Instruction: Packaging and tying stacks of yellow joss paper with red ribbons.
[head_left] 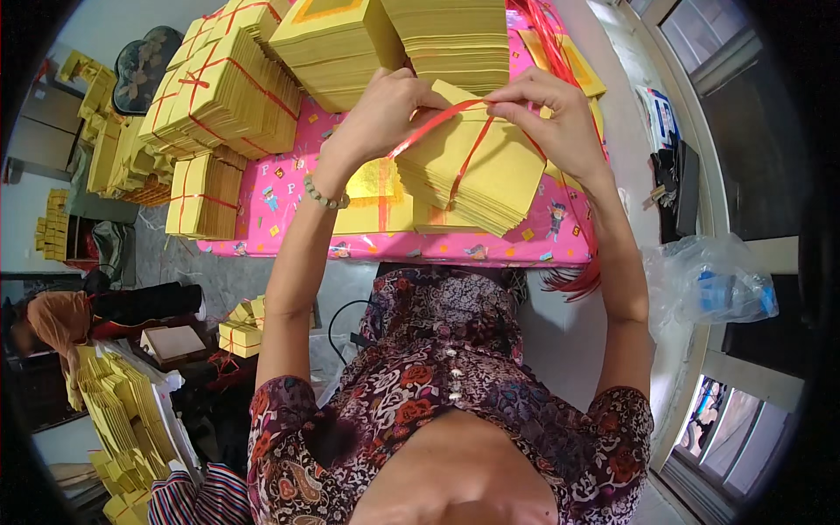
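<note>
A stack of yellow paper sheets (490,175) lies tilted in front of me, with red ribbon (470,162) running around it. The thumb and fingers of my right hand (556,122) pinch the ribbon at the stack's upper edge. Closed at the upper left of the stack is my left hand (378,118), by the ribbon; its fingertips are partly hidden. A loose ribbon end slants down to the left below that hand. Under the tilted stack are more yellow papers (376,219), one with a shiny gold patch.
Tall yellow paper stacks (455,61) stand behind my hands on the pink patterned tablecloth (289,236). Ribbon-tied bundles (219,96) fill its left side. Loose red ribbons (573,282) hang at the right edge. A clear plastic bag (726,284) lies to the right. Another person (61,319) is at the far left.
</note>
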The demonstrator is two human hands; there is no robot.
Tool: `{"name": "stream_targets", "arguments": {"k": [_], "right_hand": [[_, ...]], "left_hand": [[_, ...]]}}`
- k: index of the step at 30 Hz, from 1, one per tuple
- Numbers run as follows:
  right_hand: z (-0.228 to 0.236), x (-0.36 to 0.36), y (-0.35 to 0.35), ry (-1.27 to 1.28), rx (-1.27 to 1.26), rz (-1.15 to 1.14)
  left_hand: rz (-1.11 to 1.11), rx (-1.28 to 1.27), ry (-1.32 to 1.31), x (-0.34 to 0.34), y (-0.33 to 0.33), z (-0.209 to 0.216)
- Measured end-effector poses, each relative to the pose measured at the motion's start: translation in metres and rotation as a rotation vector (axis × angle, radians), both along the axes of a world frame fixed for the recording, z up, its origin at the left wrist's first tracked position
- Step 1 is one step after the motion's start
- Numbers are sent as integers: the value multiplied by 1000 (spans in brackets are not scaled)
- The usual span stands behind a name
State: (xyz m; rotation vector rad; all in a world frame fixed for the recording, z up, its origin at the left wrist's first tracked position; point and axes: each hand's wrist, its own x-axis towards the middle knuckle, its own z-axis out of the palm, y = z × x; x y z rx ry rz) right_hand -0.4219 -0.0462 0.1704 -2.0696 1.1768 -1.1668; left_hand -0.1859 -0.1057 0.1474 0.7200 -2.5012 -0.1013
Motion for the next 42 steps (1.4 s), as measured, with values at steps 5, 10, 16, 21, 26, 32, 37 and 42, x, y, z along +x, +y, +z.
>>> {"name": "stream_targets", "arguments": {"k": [5,10,16,21,26,32,37,42], "right_hand": [[0,-3,-10,136,-306,31],[-3,-10,-11,29,-257,44],[-9,-18,-6,-93,-45,33],[0,-27,14,63,20,-97],[7,-30,29,79,34,-180],[8,-28,47,114,61,-168],[-8,-13,66,154,0,-234],[-19,-34,57,29,216,-152]], "left_hand": [[-104,164,184,-36,13,2],[-51,711,410,-63,23,-6],[-99,825,560,-88,30,-14],[-79,940,538,-87,40,-5],[-118,975,571,-89,42,-10],[-208,1142,560,-85,30,-10],[-286,1234,450,-73,22,-3],[-245,698,422,-77,36,-2]]}}
